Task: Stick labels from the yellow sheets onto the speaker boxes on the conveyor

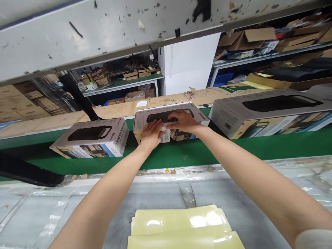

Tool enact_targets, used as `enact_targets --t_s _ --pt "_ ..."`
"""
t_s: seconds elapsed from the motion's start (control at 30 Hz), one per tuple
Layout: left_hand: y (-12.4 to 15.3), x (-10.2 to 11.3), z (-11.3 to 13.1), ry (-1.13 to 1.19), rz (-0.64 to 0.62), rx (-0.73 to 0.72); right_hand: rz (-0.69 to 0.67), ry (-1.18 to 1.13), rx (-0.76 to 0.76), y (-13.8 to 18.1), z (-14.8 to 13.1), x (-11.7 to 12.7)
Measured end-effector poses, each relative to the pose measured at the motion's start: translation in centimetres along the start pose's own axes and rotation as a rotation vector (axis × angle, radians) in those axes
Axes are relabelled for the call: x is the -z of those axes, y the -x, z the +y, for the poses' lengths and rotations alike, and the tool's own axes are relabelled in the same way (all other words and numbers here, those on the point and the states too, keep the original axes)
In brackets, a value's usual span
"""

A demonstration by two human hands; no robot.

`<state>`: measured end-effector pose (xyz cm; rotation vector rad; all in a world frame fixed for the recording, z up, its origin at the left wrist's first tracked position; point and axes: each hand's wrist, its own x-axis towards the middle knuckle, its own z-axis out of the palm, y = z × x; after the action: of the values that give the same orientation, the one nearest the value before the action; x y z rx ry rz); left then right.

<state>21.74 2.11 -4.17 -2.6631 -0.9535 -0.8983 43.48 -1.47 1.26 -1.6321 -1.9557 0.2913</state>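
A printed cardboard box (171, 108) with a picture of a black speaker stands on the green belt in front of me. My left hand (151, 134) lies on its near top edge, with the fingers stretched over the top. Beside it, my right hand (183, 121) touches the top of the same box, its fingers curved and the thumb apart from them. Neither hand is wrapped round the box. Part of the printed front face is hidden behind my hands.
Similar boxes stand on the green belt (181, 156), one box (89, 136) to the left and a larger-looking box (228, 112) to the right. Yellow glossy sheets (181, 224) lie on the plastic-covered table nearest me. A chipped metal beam (116, 31) crosses overhead.
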Motion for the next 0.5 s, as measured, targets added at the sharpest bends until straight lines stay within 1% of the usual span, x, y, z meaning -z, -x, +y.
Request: enact_targets --t_s 0.07,0.13,0.23,0.3,0.37,0.4,0.43,0.5 --pt "0.0 0.3 -0.1 -0.004 -0.024 -0.006 -0.049 -0.067 -0.050 -1.3 -0.2 0.1" --pt "0.0 0.9 0.0 -0.017 -0.053 -0.011 -0.052 -0.092 -0.106 -2.4 -0.2 0.3" --pt "0.2 2.0 0.4 -0.073 -0.105 -0.031 0.033 -0.105 -0.192 -2.8 -0.3 0.8" --pt "0.3 2.7 0.8 -0.120 -0.144 -0.040 0.090 -0.119 -0.217 -2.0 -0.9 1.1" --pt "0.3 3.2 1.2 -0.141 -0.176 -0.027 0.148 -0.135 -0.222 0.2 -1.8 1.3" --pt "0.2 3.3 1.5 -0.133 -0.182 -0.010 0.172 -0.145 -0.215 1.9 -2.4 1.4" --pt "0.0 3.3 1.9 -0.115 -0.180 0.016 0.188 -0.155 -0.204 4.0 -3.1 1.5" --pt "-0.6 2.9 2.8 -0.062 -0.157 0.102 0.185 -0.187 -0.157 9.3 -4.6 1.7"
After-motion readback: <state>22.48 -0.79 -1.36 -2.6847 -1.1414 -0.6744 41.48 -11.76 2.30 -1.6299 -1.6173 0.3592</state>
